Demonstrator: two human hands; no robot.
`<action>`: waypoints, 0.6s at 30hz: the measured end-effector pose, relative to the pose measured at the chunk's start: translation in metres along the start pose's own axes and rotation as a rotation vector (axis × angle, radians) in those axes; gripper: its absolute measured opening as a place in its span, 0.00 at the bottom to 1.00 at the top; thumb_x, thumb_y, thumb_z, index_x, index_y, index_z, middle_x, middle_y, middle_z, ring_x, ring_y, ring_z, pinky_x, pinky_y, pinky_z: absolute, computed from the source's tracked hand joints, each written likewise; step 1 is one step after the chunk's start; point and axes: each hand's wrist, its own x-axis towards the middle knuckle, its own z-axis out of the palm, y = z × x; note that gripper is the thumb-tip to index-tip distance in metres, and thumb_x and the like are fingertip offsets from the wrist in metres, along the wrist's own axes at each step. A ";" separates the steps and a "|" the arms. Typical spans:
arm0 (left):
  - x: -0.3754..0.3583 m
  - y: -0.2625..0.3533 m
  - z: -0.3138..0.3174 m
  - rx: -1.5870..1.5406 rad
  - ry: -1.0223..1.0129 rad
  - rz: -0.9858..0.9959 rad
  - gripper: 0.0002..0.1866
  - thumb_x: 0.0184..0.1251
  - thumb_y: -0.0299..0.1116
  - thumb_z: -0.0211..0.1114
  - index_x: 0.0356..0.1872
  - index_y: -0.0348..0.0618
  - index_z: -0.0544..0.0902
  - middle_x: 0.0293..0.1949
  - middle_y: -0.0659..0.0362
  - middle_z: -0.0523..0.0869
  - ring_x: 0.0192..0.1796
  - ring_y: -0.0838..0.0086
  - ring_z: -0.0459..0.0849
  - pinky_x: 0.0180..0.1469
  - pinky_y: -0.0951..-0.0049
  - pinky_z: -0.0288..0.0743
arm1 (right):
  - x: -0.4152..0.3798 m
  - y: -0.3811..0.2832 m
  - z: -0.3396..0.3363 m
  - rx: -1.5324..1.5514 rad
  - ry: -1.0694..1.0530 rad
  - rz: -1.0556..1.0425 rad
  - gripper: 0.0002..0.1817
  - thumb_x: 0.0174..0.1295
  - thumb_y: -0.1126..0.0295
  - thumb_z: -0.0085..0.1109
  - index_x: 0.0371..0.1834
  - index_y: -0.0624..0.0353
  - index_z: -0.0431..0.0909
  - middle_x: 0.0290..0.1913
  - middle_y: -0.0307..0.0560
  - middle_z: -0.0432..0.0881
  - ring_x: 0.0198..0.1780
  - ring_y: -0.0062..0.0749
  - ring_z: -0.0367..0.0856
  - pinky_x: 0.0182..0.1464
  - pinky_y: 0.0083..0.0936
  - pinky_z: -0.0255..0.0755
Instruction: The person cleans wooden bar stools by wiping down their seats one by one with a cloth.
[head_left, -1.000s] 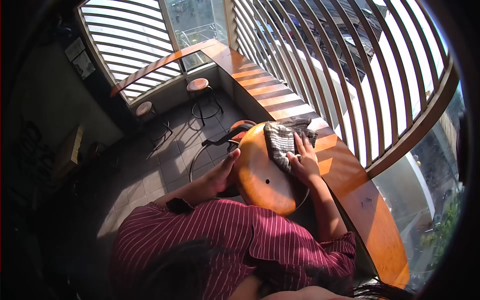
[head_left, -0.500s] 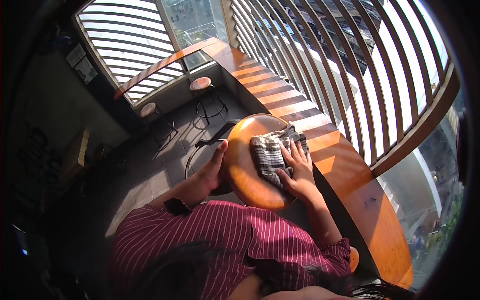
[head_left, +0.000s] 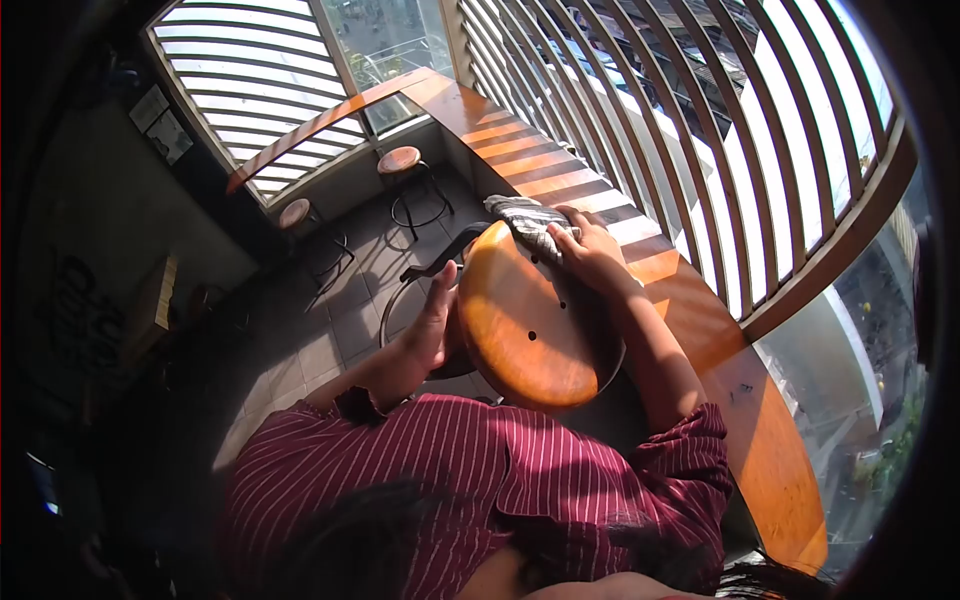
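Note:
A round, glossy wooden stool seat (head_left: 525,320) is tilted in front of me, with small dark holes in its face. My left hand (head_left: 432,325) holds the seat's left edge, thumb up; its other fingers are partly hidden. At the seat's far right rim, my right hand (head_left: 592,250) grips a bunched checked cloth (head_left: 530,218) and presses it against the edge. Part of the stool's dark metal frame (head_left: 440,262) shows behind the seat.
A long wooden counter (head_left: 690,330) runs along the slatted window on my right, striped with sunlight. Two more stools, a nearer one (head_left: 399,160) and another (head_left: 294,213), stand on the tiled floor (head_left: 345,320). A wooden box-like piece (head_left: 155,300) is at the left.
My right hand and the cloth have moved from the middle of the seat to its far right rim, uncovering the holes. The seat has turned slightly; my left hand stays at its left edge.

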 end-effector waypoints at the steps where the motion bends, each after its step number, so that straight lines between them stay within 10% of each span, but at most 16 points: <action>1: 0.001 0.000 0.000 0.031 -0.006 0.027 0.46 0.50 0.70 0.43 0.59 0.38 0.59 0.56 0.51 0.68 0.58 0.64 0.66 0.60 0.63 0.58 | 0.000 0.008 -0.002 0.049 -0.028 0.090 0.28 0.57 0.49 0.42 0.55 0.56 0.64 0.46 0.62 0.72 0.50 0.55 0.69 0.51 0.34 0.62; 9: 0.016 -0.007 -0.012 -0.034 -0.007 0.082 0.39 0.56 0.64 0.44 0.58 0.39 0.62 0.54 0.53 0.71 0.55 0.67 0.70 0.58 0.65 0.61 | -0.017 0.034 0.010 -0.016 0.078 0.210 0.32 0.57 0.44 0.38 0.56 0.58 0.63 0.50 0.67 0.69 0.54 0.55 0.65 0.55 0.40 0.58; 13: 0.028 -0.008 -0.019 -0.207 -0.113 0.074 0.33 0.59 0.57 0.48 0.59 0.47 0.59 0.55 0.57 0.69 0.56 0.68 0.68 0.58 0.64 0.61 | -0.052 -0.037 0.020 -0.252 0.065 -0.114 0.33 0.56 0.44 0.40 0.64 0.45 0.52 0.65 0.59 0.49 0.64 0.53 0.48 0.63 0.49 0.37; 18: 0.012 0.007 0.001 -0.132 0.037 0.018 0.38 0.57 0.65 0.40 0.57 0.40 0.64 0.51 0.53 0.73 0.51 0.65 0.74 0.53 0.63 0.68 | -0.096 -0.072 0.025 -0.166 -0.114 -0.358 0.36 0.55 0.41 0.40 0.65 0.43 0.50 0.67 0.52 0.44 0.68 0.45 0.40 0.65 0.44 0.35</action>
